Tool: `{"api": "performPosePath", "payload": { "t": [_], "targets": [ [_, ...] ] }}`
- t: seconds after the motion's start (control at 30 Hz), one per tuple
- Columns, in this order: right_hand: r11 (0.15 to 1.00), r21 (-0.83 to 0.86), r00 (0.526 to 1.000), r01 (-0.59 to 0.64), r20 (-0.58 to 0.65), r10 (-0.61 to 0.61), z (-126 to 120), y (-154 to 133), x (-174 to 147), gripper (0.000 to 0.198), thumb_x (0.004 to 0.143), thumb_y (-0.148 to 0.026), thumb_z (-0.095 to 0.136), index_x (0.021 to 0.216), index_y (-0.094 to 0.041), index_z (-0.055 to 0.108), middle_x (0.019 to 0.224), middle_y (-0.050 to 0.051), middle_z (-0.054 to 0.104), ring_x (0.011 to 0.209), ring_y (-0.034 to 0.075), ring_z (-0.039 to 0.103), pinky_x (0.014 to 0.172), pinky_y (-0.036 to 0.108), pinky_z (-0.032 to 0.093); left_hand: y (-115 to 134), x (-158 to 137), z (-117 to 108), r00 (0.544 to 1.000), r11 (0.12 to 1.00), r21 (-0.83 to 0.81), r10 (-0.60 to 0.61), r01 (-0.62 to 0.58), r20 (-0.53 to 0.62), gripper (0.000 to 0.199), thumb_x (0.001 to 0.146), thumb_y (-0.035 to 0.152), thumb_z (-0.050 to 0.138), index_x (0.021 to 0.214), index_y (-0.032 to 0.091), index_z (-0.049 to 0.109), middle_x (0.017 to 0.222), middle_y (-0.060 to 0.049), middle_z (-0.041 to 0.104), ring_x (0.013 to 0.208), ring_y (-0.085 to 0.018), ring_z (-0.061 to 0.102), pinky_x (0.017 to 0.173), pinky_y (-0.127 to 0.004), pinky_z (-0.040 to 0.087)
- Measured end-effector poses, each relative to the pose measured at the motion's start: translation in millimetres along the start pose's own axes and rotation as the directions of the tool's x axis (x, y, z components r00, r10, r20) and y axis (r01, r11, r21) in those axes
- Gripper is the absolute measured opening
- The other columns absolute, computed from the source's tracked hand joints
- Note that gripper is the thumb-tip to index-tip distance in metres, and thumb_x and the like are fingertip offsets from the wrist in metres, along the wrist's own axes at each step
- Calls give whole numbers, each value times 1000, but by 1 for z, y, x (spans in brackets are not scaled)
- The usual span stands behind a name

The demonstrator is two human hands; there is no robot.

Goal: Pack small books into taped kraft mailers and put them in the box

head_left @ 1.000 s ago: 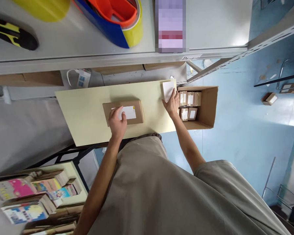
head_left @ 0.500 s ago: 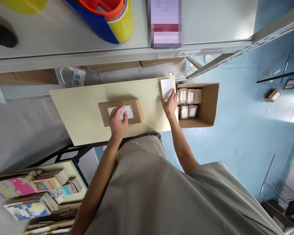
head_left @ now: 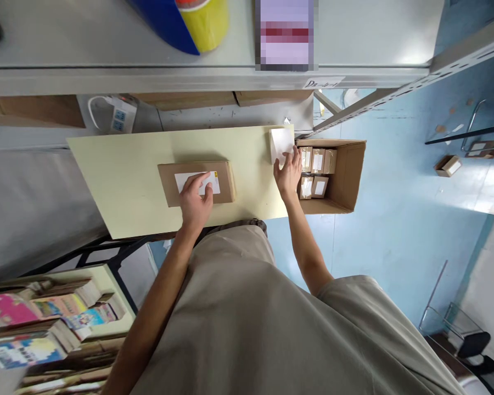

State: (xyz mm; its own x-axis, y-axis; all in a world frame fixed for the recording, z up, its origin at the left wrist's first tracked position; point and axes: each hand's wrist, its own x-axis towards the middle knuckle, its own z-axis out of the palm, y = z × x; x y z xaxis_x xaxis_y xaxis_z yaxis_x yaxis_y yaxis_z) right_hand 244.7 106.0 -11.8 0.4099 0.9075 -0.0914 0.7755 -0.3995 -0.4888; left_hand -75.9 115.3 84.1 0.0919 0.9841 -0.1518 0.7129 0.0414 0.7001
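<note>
A flat brown cardboard box (head_left: 168, 186) lies on the pale yellow tabletop (head_left: 119, 175), with a white label (head_left: 183, 180) on its upper face. My left hand (head_left: 196, 204) rests over that label, fingers bent a little and thumb apart, holding nothing. At the table's right end is a small pile of white paper sheets (head_left: 280, 141). The fingers and thumb of my right hand (head_left: 288, 174) are on the near edge of the top sheet, which looks slightly raised; the fingertips partly hide the grip.
Right of the table stands an open carton (head_left: 348, 175) holding several small labelled boxes. A grey metal shelf (head_left: 148, 79) crosses above the table's far side. A power strip (head_left: 122, 116) lies behind the table. Books (head_left: 28, 345) fill a rack at lower left.
My right hand's fingers have curled at the paper pile, and the top sheet now looks lifted at one side. My left hand stays over the box's label. The view has shifted slightly.
</note>
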Motion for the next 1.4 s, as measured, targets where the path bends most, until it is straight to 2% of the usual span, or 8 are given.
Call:
{"api": "performPosePath", "payload": {
  "t": [0.23,0.47,0.6,0.8,0.93,1.1,1.3,1.4],
  "targets": [
    [993,92,993,79,82,-86,-27,6,12,36,123,-33,45,131,-25,79,155,17,76,160,34,62,142,67,40,6,-3,1,1000,999,-24,27,-26,17,34,113,36,58,138,27,79,138,-12,83,129,-30,80,117,-47,65],
    [961,95,962,261,56,-267,-57,0,43,42,127,-41,41,134,-25,80,149,16,79,147,35,70,131,61,52,30,6,12,992,997,-2,73,-73,102,35,111,29,57,139,27,79,139,-11,83,133,-32,77,122,-48,63],
    [937,83,934,339,92,-346,-64,-4,90,40,127,-44,44,131,-25,79,139,15,81,140,36,71,128,59,54,59,34,41,942,981,-8,190,-196,278,42,112,24,57,150,24,75,154,-12,78,147,-33,71,133,-50,55],
    [887,156,891,435,70,-449,-59,-5,164,34,127,-42,48,125,-22,75,130,12,78,144,37,69,127,65,55,90,97,116,826,936,7,307,-352,473,59,109,20,63,167,15,62,178,-19,59,166,-39,55,143,-56,42],
    [882,91,871,463,139,-471,-75,-24,181,41,128,-34,38,122,-21,76,123,11,79,135,34,74,122,60,58,111,124,152,772,932,151,175,-331,611,70,108,21,65,176,13,52,192,-24,37,176,-45,40,143,-60,40],
    [864,-211,863,456,343,-372,-102,-58,181,28,118,-22,53,127,-21,80,131,16,86,121,34,78,110,49,58,139,132,160,691,875,361,-43,-322,722,83,111,20,56,188,6,29,200,-26,10,184,-44,23,145,-57,35],
    [879,-211,874,428,346,-342,-103,-65,188,36,122,-38,51,124,-18,81,107,17,85,113,35,78,100,47,57,140,132,172,710,871,401,-89,-285,698,85,110,22,54,189,12,27,201,-22,8,184,-43,25,143,-59,38],
    [882,-207,878,423,333,-343,-98,-63,194,40,122,-44,51,124,-17,81,106,17,84,117,37,77,100,48,56,131,136,183,728,882,376,-57,-285,683,88,110,32,59,190,13,26,201,-22,9,181,-46,29,139,-63,42]
  ]
}}
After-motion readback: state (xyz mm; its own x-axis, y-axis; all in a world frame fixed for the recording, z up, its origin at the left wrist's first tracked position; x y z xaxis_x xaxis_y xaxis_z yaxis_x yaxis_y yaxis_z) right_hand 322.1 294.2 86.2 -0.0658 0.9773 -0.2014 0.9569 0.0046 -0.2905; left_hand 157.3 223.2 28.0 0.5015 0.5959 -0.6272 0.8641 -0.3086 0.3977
